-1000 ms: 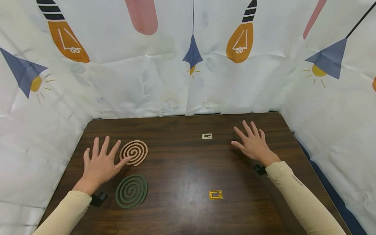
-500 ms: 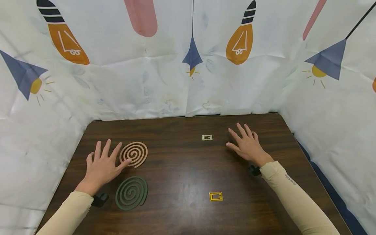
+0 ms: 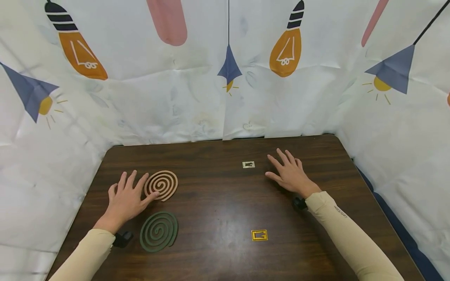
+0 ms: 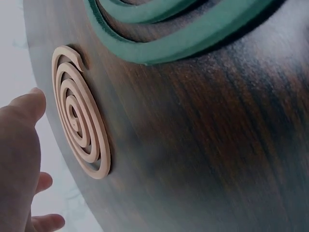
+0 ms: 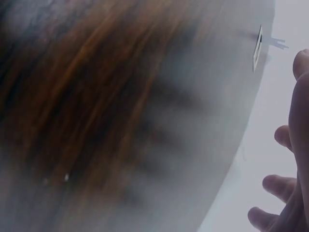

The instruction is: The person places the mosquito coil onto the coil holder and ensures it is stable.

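Two spiral mosquito coils lie flat on the left of the table: a tan coil (image 3: 168, 180) behind and a green coil (image 3: 154, 244) in front. My left hand (image 3: 126, 201) is spread beside the tan coil, its thumb overlapping the coil's edge in the head view. In the left wrist view a gap shows between thumb and tan coil (image 4: 99, 130). My right hand (image 3: 291, 177) holds nothing and hovers, fingers spread, right of a small silver metal coil stand (image 3: 244, 165). A similar yellow stand (image 3: 259, 239) lies nearer the front.
The dark wooden table (image 3: 211, 210) has rounded far corners. A white printed curtain (image 3: 197, 97) hangs behind it and along both sides. A dark blue cloth (image 3: 397, 226) shows past the right edge. Each wrist wears a black camera.
My right hand has moved left, closer to the silver stand. My left hand has shifted slightly right, its fingers a little more bent. The coils and stands stay in place.
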A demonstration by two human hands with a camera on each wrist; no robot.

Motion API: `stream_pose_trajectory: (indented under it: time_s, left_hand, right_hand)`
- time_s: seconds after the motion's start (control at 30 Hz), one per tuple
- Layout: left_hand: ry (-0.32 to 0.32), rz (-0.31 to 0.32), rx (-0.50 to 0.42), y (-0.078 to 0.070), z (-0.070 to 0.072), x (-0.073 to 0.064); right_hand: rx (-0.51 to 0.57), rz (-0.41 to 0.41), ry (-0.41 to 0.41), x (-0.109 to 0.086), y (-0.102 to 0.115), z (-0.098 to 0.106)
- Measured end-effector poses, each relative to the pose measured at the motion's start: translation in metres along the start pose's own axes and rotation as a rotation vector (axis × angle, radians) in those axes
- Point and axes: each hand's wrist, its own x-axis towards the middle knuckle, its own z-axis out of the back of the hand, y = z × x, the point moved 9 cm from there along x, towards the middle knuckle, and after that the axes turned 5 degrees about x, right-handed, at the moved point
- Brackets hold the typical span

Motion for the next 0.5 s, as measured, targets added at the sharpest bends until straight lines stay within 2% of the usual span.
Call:
stream_pose_trajectory:
  time_s: [0.27, 0.5]
  left_hand:
    - [-0.007, 0.001, -0.002, -0.003, -0.002, 0.003]
    - [-0.017, -0.017, -0.028, -0.006, -0.004, 0.005]
  right_hand:
    - [0.031, 0.029, 0.001, 0.006, 0.003, -0.007]
    - [0.051, 0.02, 0.023, 0.01, 0.005, -0.012]
